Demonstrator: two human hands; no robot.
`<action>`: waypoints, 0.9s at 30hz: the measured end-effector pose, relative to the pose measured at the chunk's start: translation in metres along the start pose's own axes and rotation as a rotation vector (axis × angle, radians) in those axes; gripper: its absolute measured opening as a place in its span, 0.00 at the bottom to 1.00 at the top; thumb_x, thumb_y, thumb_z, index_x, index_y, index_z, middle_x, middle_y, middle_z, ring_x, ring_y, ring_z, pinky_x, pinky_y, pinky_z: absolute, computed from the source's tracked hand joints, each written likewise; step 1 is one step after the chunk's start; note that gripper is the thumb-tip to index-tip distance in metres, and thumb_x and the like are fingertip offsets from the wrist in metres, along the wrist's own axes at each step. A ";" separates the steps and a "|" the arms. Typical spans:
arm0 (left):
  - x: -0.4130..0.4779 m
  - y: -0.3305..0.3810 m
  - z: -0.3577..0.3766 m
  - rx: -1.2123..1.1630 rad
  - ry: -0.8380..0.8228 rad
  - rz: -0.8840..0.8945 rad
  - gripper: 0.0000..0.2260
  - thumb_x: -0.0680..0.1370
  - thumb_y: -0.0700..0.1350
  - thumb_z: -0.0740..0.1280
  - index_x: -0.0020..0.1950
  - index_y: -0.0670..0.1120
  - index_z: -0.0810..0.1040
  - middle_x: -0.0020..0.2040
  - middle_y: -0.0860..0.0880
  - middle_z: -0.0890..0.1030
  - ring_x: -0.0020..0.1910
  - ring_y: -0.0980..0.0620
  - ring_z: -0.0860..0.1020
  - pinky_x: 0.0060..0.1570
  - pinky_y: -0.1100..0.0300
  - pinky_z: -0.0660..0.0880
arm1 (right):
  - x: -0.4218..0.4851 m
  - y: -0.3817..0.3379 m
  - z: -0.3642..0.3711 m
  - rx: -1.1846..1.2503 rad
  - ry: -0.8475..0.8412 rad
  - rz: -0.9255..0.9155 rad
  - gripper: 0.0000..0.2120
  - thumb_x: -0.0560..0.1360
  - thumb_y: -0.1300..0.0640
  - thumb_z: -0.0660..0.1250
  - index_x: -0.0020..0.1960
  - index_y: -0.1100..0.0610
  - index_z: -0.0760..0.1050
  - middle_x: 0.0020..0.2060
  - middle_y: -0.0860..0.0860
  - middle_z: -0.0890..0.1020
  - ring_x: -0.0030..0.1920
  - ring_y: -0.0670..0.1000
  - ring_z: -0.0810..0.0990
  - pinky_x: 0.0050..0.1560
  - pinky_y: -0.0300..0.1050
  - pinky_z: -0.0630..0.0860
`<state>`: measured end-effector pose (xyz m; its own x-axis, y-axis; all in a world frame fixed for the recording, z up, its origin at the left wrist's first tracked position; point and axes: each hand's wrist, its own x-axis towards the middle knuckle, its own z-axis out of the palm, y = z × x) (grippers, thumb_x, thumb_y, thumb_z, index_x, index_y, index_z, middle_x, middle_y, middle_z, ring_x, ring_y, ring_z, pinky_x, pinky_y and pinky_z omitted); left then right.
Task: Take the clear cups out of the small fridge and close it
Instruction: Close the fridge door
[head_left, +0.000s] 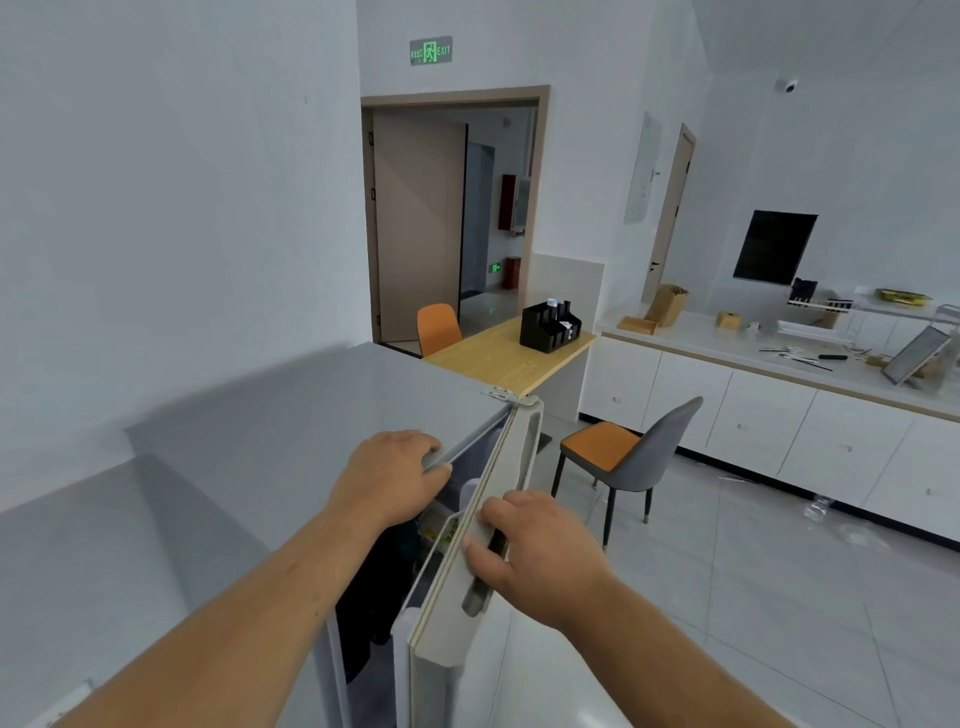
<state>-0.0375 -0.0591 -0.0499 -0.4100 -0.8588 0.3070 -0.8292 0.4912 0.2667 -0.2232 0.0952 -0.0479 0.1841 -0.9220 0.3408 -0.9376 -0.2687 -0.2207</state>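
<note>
At the front edge of the fridge (311, 415), the left hand (387, 478) curls its fingers over the top, and the right hand (540, 556) grips the half-open door (519, 457).

R hand (535, 558) grips door (522, 452); L hand (389, 480) grips fridge (311, 415).
</note>
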 end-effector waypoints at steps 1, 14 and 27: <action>0.001 0.000 0.000 0.018 -0.035 -0.011 0.28 0.75 0.69 0.55 0.68 0.56 0.76 0.67 0.54 0.79 0.65 0.49 0.74 0.66 0.46 0.70 | 0.002 -0.002 0.002 -0.001 0.005 0.002 0.18 0.78 0.33 0.54 0.48 0.45 0.72 0.40 0.42 0.73 0.45 0.45 0.69 0.47 0.45 0.73; 0.002 0.000 -0.002 0.025 -0.170 -0.044 0.39 0.72 0.76 0.53 0.79 0.59 0.65 0.81 0.51 0.63 0.80 0.48 0.59 0.77 0.39 0.52 | 0.022 -0.020 0.023 -0.046 0.061 0.024 0.19 0.79 0.33 0.52 0.49 0.46 0.72 0.39 0.44 0.72 0.45 0.48 0.67 0.45 0.43 0.66; 0.003 -0.001 -0.002 -0.024 -0.173 -0.059 0.34 0.75 0.74 0.53 0.78 0.60 0.67 0.81 0.52 0.63 0.80 0.48 0.58 0.78 0.39 0.50 | 0.039 -0.035 0.033 -0.029 0.096 0.015 0.19 0.79 0.34 0.54 0.48 0.47 0.72 0.41 0.41 0.69 0.46 0.47 0.67 0.46 0.43 0.69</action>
<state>-0.0367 -0.0621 -0.0470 -0.4218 -0.8975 0.1284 -0.8454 0.4405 0.3021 -0.1738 0.0599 -0.0570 0.1418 -0.8945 0.4241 -0.9484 -0.2454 -0.2006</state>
